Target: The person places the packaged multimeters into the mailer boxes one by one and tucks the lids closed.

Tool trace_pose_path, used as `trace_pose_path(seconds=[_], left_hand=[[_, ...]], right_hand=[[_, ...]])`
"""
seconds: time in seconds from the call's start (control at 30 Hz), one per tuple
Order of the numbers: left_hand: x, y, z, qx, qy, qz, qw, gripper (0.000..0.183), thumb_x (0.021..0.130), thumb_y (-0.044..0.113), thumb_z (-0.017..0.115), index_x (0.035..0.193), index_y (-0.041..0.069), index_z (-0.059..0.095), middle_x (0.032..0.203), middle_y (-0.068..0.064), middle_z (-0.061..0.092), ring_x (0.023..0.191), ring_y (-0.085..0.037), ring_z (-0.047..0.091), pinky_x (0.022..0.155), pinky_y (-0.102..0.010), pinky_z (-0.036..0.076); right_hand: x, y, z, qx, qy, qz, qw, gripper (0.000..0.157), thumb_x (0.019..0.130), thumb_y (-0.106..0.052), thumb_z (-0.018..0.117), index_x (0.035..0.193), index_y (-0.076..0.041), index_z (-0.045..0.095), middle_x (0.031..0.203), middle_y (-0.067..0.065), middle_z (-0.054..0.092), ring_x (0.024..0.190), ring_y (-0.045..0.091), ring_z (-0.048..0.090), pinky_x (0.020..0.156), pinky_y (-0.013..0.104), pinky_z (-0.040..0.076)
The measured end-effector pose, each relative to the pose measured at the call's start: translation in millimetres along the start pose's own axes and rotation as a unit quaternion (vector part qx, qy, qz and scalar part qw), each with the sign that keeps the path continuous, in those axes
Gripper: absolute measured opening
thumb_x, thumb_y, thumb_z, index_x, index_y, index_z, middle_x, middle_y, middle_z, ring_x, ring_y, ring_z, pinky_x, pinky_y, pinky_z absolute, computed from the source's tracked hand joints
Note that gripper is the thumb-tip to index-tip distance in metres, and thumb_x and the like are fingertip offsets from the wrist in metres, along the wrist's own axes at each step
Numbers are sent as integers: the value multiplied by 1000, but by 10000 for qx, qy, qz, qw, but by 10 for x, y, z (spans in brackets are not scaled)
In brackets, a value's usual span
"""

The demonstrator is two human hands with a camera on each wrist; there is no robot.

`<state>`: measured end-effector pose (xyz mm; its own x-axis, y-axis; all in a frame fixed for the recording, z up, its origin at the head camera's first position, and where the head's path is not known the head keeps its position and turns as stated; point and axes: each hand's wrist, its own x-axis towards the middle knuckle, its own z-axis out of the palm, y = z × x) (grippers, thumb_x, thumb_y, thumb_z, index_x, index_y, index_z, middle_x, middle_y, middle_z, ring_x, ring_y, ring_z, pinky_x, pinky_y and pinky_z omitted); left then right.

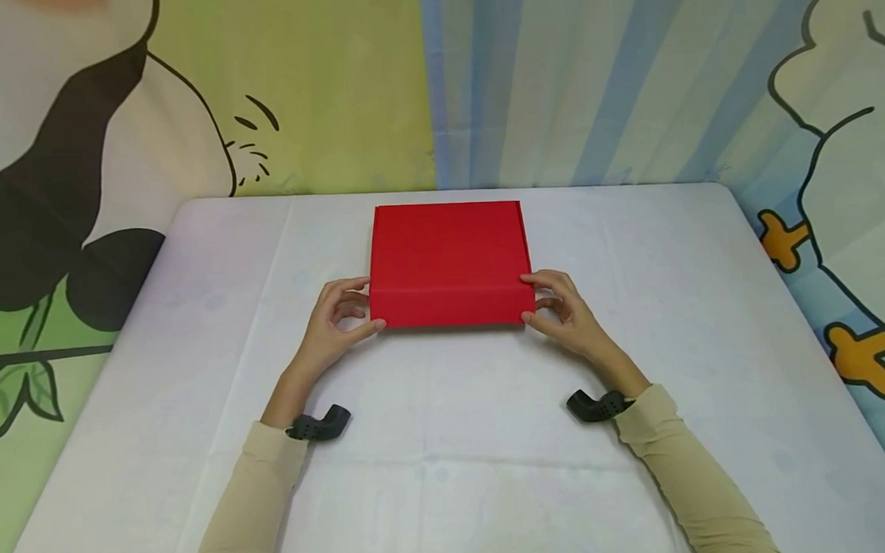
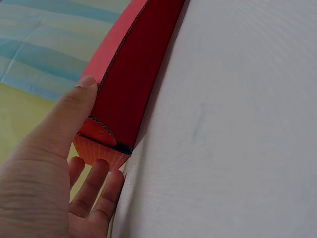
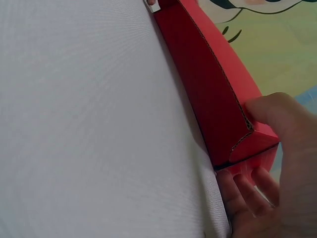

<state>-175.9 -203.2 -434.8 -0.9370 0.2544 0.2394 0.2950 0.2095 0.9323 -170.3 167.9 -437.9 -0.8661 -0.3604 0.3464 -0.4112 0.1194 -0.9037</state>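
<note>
A red cardboard box (image 1: 448,247) lies flat on the white-covered table, its lid down over the top and a crease running across near the front. My left hand (image 1: 332,320) grips its front left corner, thumb at the front edge and fingers along the side. At the front right corner, my right hand (image 1: 564,312) holds it the same way. In the left wrist view, the left thumb (image 2: 81,94) presses by the lid's corrugated edge, above the dark red front wall (image 2: 131,74). The right thumb (image 3: 272,111) rests on the lid in the right wrist view. The box's inside is hidden.
The white tablecloth (image 1: 438,477) has fold lines and covers the whole table. Behind the table hangs a printed cloth (image 1: 343,90) with cartoon figures. A black band with a curved mount (image 1: 322,423) sits on the left wrist, and a matching one (image 1: 598,404) on the right.
</note>
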Motion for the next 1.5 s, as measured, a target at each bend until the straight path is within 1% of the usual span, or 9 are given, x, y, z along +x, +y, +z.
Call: trace_pose_path(seconds=[0.13,0.37,0.47,0.63,0.9,1.07,1.23,1.37,1.5], left_hand=[[18,-20,1,215,-82,58,9997,74,78,-9,75,143,-4,40,144,-24,36,125,-38,47,93,-43,51],[63,-306,31,716,-175,347,9967,70,80,-6,75,143,-1,45,152,-21,32,122,-36,52,95,-55,47],[72,-392,38,796,-125,364,9961,69,81,-2,76,143,4,46,148,-16,39,125,-32,53,95,-49,48],[62,-396,70,1032,17,244,9944,66,82,7,78,141,13,48,137,-10,49,122,-27,55,94,-34,50],[72,-384,153,1395,449,288,9888,60,81,6,79,135,10,54,127,-15,54,112,-29,60,86,-35,52],[79,-353,169,1411,698,255,9872,56,78,3,80,130,8,59,119,-15,57,105,-29,63,80,-22,51],[93,-281,193,1360,796,171,9874,53,79,2,79,128,5,58,116,-18,55,99,-30,64,76,-11,48],[101,-252,205,1286,911,101,9875,54,78,-1,79,127,3,59,115,-19,54,96,-32,64,72,-10,48],[98,-290,228,1167,863,15,9894,54,78,0,79,128,3,58,115,-20,53,95,-33,64,72,-10,47]], right_hand=[[-1,7,-15,-77,-256,158,9995,59,80,21,62,135,16,41,149,32,23,125,7,39,95,21,46],[7,-9,-14,-256,-231,330,9989,59,81,19,64,135,15,42,151,33,22,124,4,41,94,19,47],[14,-24,0,-286,-144,318,9990,57,81,19,64,134,15,44,150,33,25,122,3,43,94,20,48],[28,-36,30,-319,47,322,9990,52,81,19,65,131,16,48,149,32,29,118,3,48,91,24,50],[26,-38,96,-492,585,268,9967,47,79,20,67,124,16,55,144,33,36,114,2,51,87,30,55],[30,-36,149,-453,815,151,9955,44,78,23,65,121,18,55,142,36,37,115,3,50,84,27,55],[62,-80,193,-734,1078,-69,9914,41,76,25,66,116,17,59,137,38,42,113,6,50,79,33,56],[89,-91,211,-751,1134,-32,9907,40,77,24,65,116,16,59,138,38,42,114,6,50,79,39,54],[64,-65,215,-654,1186,85,9908,40,77,25,65,116,17,59,138,38,42,111,5,52,79,37,54]])
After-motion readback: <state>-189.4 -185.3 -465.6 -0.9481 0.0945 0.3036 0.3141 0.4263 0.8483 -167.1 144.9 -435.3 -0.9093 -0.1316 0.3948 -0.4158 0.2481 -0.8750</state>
